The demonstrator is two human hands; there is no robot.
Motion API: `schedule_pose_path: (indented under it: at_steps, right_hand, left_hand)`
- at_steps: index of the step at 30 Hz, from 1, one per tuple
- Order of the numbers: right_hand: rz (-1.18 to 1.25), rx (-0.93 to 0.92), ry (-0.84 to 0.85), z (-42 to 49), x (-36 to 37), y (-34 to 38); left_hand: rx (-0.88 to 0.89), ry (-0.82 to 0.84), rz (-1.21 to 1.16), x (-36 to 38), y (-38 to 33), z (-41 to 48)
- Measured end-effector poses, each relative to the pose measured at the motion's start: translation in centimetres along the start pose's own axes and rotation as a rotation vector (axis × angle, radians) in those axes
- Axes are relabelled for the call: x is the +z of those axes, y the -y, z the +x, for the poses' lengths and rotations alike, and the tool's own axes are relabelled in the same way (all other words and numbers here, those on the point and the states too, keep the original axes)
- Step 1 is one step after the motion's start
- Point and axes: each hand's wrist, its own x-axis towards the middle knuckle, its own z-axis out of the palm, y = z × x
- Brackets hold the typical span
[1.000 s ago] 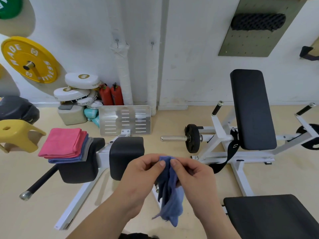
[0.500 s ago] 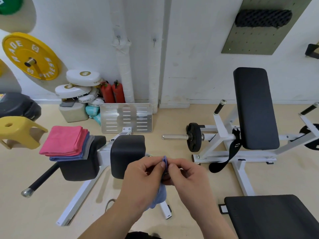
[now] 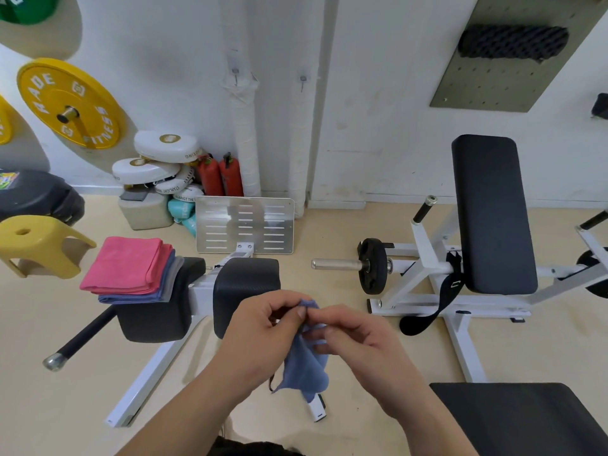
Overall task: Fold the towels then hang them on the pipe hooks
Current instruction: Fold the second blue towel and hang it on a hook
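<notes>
A small blue towel (image 3: 307,366) hangs bunched between my hands at the lower middle. My left hand (image 3: 263,327) pinches its top corner between thumb and forefinger. My right hand (image 3: 358,343) grips the cloth just to the right, fingers curled on it. A stack of folded towels (image 3: 131,269), pink on top with blue and grey under it, lies on a black pad at the left. Two white wrapped pipes run up the wall, with one small hook (image 3: 235,74) on the left pipe and another hook (image 3: 303,81) on the right pipe. Both hooks are bare.
A white-framed gym machine with black pads (image 3: 245,291) and a metal footplate (image 3: 245,225) stands between me and the wall. Another bench (image 3: 493,218) with a weight plate is at the right. A yellow stool (image 3: 36,245), boxing pads and red extinguishers sit at the left.
The view has shifted slightly. My hands stayed together on the blue towel, and more of the cloth now hangs below them than half a second ago.
</notes>
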Motion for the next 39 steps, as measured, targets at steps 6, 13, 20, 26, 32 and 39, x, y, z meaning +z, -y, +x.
schedule_pose_path:
  at_steps: [6, 13, 20, 26, 32, 39]
  right_hand:
    - [-0.334, -0.137, 0.017, 0.9, -0.6, 1.2]
    - [-0.505, -0.207, 0.237, 1.8, -1.0, 1.6]
    - [-0.592, -0.132, 0.272, 3.1, -2.3, 0.3]
    - [-0.759, 0.104, 0.204, 3.0, -6.1, -1.6]
    - [-0.752, 0.179, 0.143, 2.6, -7.9, -2.1]
    - [-0.127, 0.091, -0.048, 1.4, -11.0, -1.4]
  left_hand:
    - [0.151, 0.23, 0.278, -2.8, -1.9, 0.4]
    - [0.304, 0.178, 0.286, -5.7, -4.4, 0.2]
    - [0.316, -0.032, 0.326, -6.5, -2.5, 1.1]
    - [0.23, -0.096, 0.313, -7.0, -1.4, 1.4]
    - [0.186, -0.141, 0.306, -7.2, -0.5, 1.7]
    - [0.153, -0.396, 0.125, -8.6, 0.7, 2.0]
